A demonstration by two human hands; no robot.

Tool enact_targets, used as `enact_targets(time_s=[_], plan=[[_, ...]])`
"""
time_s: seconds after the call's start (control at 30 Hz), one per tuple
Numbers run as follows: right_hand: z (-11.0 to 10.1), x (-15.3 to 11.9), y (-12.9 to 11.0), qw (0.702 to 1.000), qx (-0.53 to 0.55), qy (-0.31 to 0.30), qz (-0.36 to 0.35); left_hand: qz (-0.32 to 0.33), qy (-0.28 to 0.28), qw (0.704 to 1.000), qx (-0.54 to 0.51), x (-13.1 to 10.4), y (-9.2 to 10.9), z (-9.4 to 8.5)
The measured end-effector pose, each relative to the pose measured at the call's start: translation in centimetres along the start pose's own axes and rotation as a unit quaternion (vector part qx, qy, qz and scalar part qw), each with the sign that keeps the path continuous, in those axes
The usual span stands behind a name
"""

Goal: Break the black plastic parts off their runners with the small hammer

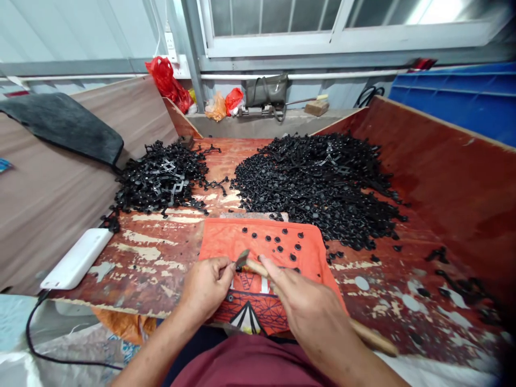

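Note:
An orange cloth point(226, 236) with a printed pattern lies at the table's front edge, with several small black round pieces point(277, 239) scattered on its upper part. My right hand point(308, 301) is closed round the wooden handle of a hammer point(258, 267), whose small metal head rests near the cloth's middle. The handle's end sticks out below my wrist. My left hand point(207, 285) pinches a small dark part at the hammer head; its shape is mostly hidden by the head and my fingertips.
A pile of black linked parts point(161, 177) is at the left, a larger pile of black pieces point(314, 188) behind the cloth to the right. A white power bank point(78, 258) with a cable lies front left. Boards point(439, 161) wall the sides.

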State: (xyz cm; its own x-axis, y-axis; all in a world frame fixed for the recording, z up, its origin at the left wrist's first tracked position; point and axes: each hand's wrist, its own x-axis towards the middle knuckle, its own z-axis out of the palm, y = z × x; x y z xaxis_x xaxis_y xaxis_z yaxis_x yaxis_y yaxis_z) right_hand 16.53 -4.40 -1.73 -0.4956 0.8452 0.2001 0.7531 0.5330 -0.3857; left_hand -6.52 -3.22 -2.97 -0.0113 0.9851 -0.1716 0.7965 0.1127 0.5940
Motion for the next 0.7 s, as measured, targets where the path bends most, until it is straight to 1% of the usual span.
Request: enact_targets(time_s=[0.03, 0.1, 0.23, 0.37, 0.5, 0.53, 0.63, 0.7], plan=[[0.2, -0.1, 0.1, 1.0, -0.013, -0.011, 0.0, -0.001, 0.002, 1.0, 0.003, -0.1, 0.1, 0.0], [0.3, -0.1, 0.1, 1.0, -0.006, -0.018, 0.003, -0.001, 0.002, 1.0, 0.006, -0.1, 0.2, 0.0], [-0.3, -0.1, -0.3, 0.999, 0.035, 0.019, 0.01, 0.0, -0.001, 1.0, 0.011, -0.2, 0.3, -0.1], [0.1, -0.2, -0.2, 1.0, 0.004, -0.031, 0.0, 0.006, 0.001, 0.999, 0.032, -0.3, 0.3, -0.1], [0.4, -0.2, 0.0, 1.0, 0.0, -0.01, 0.014, 0.012, 0.002, 0.998, 0.061, -0.4, 0.3, 0.0], [0.5, -0.2, 0.0, 1.0, -0.009, -0.013, 0.014, 0.009, 0.0, 0.998, 0.066, -0.5, 0.3, 0.1], [0.7, -0.1, -0.2, 0.998, -0.033, -0.047, 0.005, 0.003, -0.008, 0.998, 0.068, -0.4, 0.3, 0.2], [0.5, 0.0, -0.3, 0.999, -0.014, -0.042, 0.005, 0.0, -0.009, 0.998, 0.063, -0.3, 0.2, 0.2]])
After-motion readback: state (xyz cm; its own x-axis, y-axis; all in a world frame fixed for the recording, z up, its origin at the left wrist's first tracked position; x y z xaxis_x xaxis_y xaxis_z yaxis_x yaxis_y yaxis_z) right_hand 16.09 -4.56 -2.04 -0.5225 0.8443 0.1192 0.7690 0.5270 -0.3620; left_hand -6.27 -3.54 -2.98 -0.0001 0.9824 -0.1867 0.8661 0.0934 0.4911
